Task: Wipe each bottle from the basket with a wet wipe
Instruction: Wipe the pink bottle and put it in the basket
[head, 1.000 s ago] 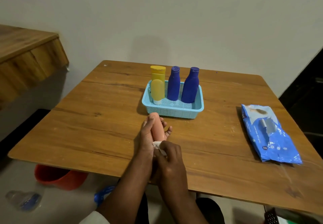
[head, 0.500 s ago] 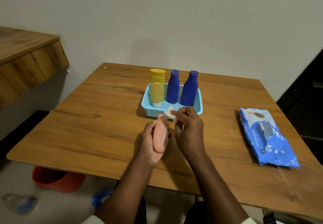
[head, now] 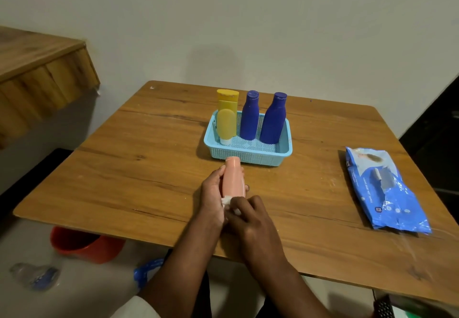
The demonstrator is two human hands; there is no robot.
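My left hand [head: 212,194] grips a pink bottle [head: 233,177] above the wooden table [head: 149,168], just in front of the light blue basket [head: 248,153]. My right hand [head: 250,221] pinches a small white wet wipe [head: 227,201] against the bottle's near end. In the basket stand a yellow bottle [head: 227,116] and two dark blue bottles [head: 249,116] [head: 274,119]. A blue pack of wet wipes [head: 385,188] lies at the table's right side.
A wooden ledge [head: 37,74] juts out at the left. On the floor under the table's near edge sit a red bucket [head: 84,245], a clear plastic bottle [head: 34,275] and a blue item [head: 146,270]. A wall stands close behind the table.
My right hand with the wipe has slid from the bottle's far end, near the basket, back down to its near end. The bottle stays in my left hand.
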